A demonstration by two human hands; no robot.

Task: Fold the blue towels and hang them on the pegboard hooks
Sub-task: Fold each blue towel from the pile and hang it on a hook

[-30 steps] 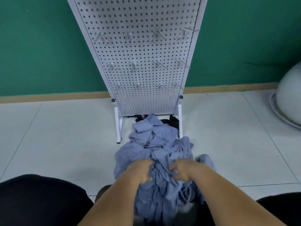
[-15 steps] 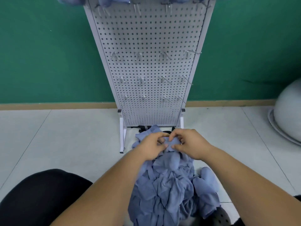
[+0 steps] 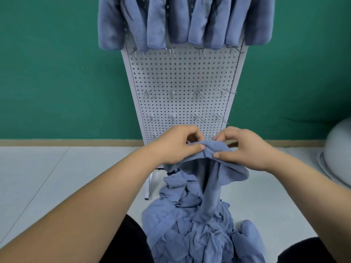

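Lifting is confirmed: one towel (image 3: 213, 185) has come up out of the pile (image 3: 199, 236). A second ago both hands were sunk low in the heap. Half a second ago they were pinching an edge just above it. Now that edge is held up in front of the lower pegboard (image 3: 182, 76).

The left hand (image 3: 177, 146) pinches the bunched top edge between thumb and curled fingers. The right hand (image 3: 245, 149) pinches the same edge just beside it, thumb underneath. The two grips sit close together. The towel hangs crumpled from them, its lower part trailing into the pile on the floor (image 3: 57, 177). Whether it is fully free of the other towels cannot be told.

The view has also tipped upward, bringing in hung towels (image 3: 182, 21) across the top of the board. Hooks (image 3: 171, 93) in the rows below are bare.

Assessment: selection is done and folding has not begun. The edge is gathered, not spread, so the hands will likely need to part along it to find the corners. Much of the pile remains, so the task is only part complete.
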